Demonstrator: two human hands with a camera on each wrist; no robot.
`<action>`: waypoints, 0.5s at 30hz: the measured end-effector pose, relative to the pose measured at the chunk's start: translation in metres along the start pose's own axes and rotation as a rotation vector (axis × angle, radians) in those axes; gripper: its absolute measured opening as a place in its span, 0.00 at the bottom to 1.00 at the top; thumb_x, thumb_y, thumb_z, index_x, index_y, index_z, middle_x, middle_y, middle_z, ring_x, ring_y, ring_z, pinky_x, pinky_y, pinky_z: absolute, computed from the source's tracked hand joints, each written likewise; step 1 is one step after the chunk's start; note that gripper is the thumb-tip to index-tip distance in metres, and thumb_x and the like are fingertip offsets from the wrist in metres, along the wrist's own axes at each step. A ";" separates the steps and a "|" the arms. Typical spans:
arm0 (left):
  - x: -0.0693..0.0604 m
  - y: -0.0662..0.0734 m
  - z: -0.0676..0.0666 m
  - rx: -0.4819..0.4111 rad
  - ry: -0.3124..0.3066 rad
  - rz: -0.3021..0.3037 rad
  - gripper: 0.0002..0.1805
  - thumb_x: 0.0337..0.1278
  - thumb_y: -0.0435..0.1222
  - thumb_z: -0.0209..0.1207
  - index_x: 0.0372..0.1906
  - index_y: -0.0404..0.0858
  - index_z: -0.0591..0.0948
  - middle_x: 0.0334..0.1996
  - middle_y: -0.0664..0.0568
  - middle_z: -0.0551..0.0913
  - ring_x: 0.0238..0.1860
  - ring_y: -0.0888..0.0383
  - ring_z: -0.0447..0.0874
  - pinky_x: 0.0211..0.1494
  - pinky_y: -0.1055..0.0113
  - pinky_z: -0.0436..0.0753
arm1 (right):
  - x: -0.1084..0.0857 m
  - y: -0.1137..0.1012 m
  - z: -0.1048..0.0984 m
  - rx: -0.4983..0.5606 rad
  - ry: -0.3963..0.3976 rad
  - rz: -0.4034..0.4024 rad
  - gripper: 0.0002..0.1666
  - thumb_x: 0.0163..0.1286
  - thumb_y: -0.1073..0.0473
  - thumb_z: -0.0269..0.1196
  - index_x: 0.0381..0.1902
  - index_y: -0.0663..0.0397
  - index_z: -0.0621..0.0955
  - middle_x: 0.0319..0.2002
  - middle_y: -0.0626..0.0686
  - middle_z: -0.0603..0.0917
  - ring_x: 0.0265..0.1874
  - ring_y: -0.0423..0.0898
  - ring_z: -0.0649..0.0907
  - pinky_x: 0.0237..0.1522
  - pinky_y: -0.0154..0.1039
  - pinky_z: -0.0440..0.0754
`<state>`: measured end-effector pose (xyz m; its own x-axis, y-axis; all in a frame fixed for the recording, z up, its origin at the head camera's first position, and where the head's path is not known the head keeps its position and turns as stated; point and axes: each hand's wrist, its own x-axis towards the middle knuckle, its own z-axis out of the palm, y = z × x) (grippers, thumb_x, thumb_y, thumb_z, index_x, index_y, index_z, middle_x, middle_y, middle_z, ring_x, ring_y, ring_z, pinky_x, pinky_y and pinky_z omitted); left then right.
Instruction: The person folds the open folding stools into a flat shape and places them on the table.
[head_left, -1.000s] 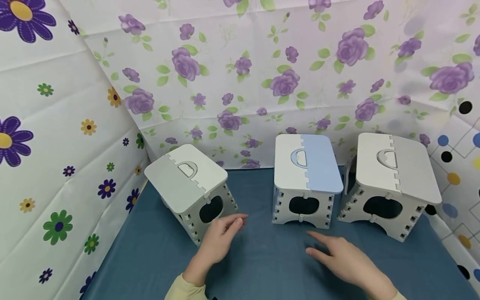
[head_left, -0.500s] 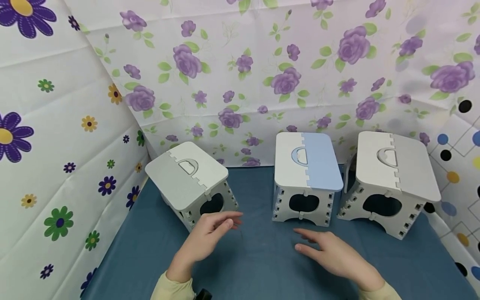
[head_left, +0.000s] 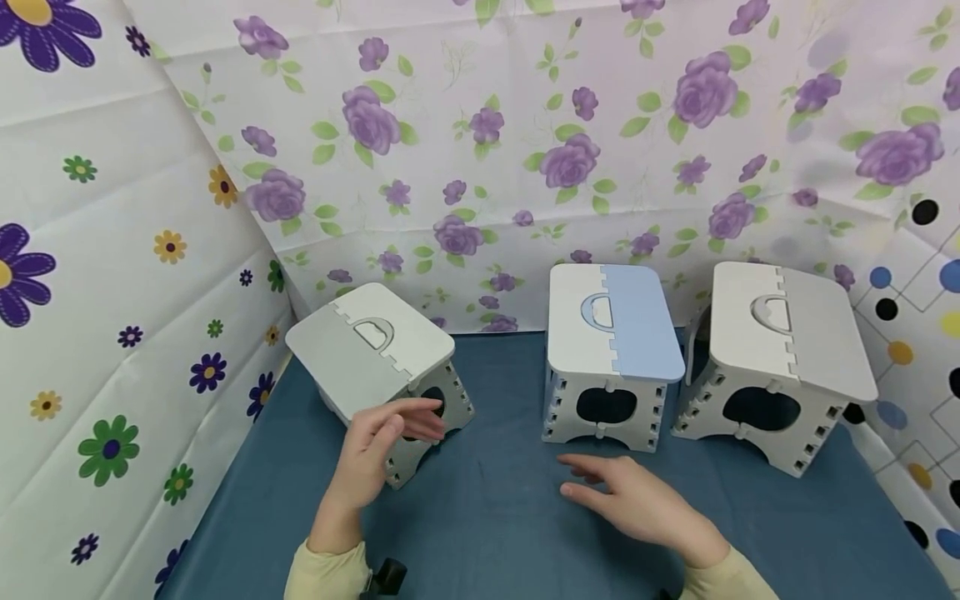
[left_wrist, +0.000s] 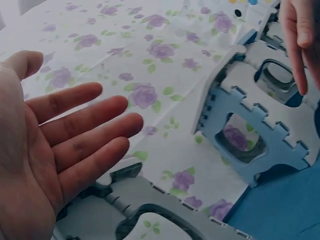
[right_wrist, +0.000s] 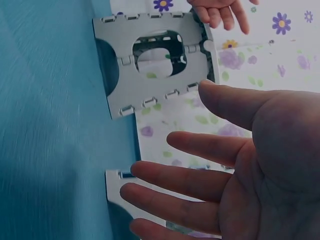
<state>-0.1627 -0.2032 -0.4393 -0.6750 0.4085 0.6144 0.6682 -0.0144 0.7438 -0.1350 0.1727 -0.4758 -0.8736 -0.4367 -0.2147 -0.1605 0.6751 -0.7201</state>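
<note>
Three folding step stools stand unfolded on a blue cloth. The grey-and-white stool (head_left: pixel 375 350) is at the left, turned at an angle. A blue-and-white stool (head_left: pixel 615 325) stands right of the middle, and a larger white-and-light-grey stool (head_left: pixel 791 333) is beside it. My left hand (head_left: pixel 371 450) hovers in front of the left stool, hiding part of its front panel; its fingers are straight and hold nothing, as the left wrist view shows. My right hand (head_left: pixel 637 500) is over the cloth in front of the blue-and-white stool, fingers extended and spread, palm bare (right_wrist: pixel 200 185).
The blue cloth (head_left: pixel 495 517) covers the surface up to a purple-flowered backdrop (head_left: pixel 480 167). A daisy-print sheet (head_left: pixel 150 333) hangs at the left, a dotted sheet (head_left: pixel 922 358) at the right. The two right-hand stools stand close together.
Both hands have moved left. The left hand has also risen a little, in front of the left stool. The stools have stayed where they were.
</note>
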 end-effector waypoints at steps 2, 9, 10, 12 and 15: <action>0.000 0.001 -0.003 -0.009 0.031 0.024 0.23 0.88 0.31 0.38 0.63 0.23 0.81 0.44 0.36 0.89 0.43 0.48 0.93 0.47 0.55 0.90 | 0.004 -0.003 0.003 0.001 -0.002 -0.017 0.38 0.78 0.32 0.63 0.75 0.47 0.79 0.68 0.54 0.83 0.61 0.55 0.85 0.59 0.62 0.83; -0.003 0.007 -0.007 -0.116 0.049 0.091 0.26 0.89 0.34 0.36 0.62 0.21 0.81 0.45 0.41 0.91 0.42 0.50 0.93 0.45 0.57 0.90 | 0.016 -0.010 0.012 0.027 -0.028 -0.067 0.37 0.80 0.33 0.61 0.74 0.49 0.79 0.66 0.54 0.84 0.60 0.54 0.85 0.58 0.59 0.83; -0.003 0.008 -0.008 -0.133 0.060 0.097 0.27 0.90 0.36 0.36 0.62 0.22 0.81 0.45 0.42 0.91 0.42 0.50 0.93 0.45 0.57 0.90 | 0.018 -0.011 0.013 0.031 -0.032 -0.074 0.36 0.80 0.34 0.61 0.74 0.48 0.79 0.66 0.54 0.84 0.60 0.53 0.85 0.58 0.59 0.83; -0.003 0.010 -0.010 -0.161 0.092 0.120 0.28 0.90 0.38 0.35 0.61 0.22 0.82 0.45 0.43 0.91 0.41 0.51 0.94 0.46 0.58 0.90 | 0.021 -0.013 0.015 0.032 -0.036 -0.083 0.34 0.81 0.35 0.61 0.74 0.47 0.79 0.66 0.53 0.84 0.59 0.52 0.85 0.58 0.58 0.83; -0.004 0.012 -0.012 -0.198 0.148 0.163 0.29 0.90 0.38 0.35 0.60 0.21 0.82 0.44 0.43 0.92 0.39 0.51 0.94 0.46 0.59 0.90 | 0.024 -0.015 0.018 0.028 -0.041 -0.092 0.32 0.82 0.36 0.61 0.74 0.45 0.79 0.65 0.52 0.85 0.58 0.50 0.86 0.57 0.57 0.83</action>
<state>-0.1560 -0.2161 -0.4294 -0.6120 0.2492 0.7506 0.7071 -0.2528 0.6604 -0.1453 0.1415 -0.4817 -0.8364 -0.5201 -0.1732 -0.2256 0.6146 -0.7559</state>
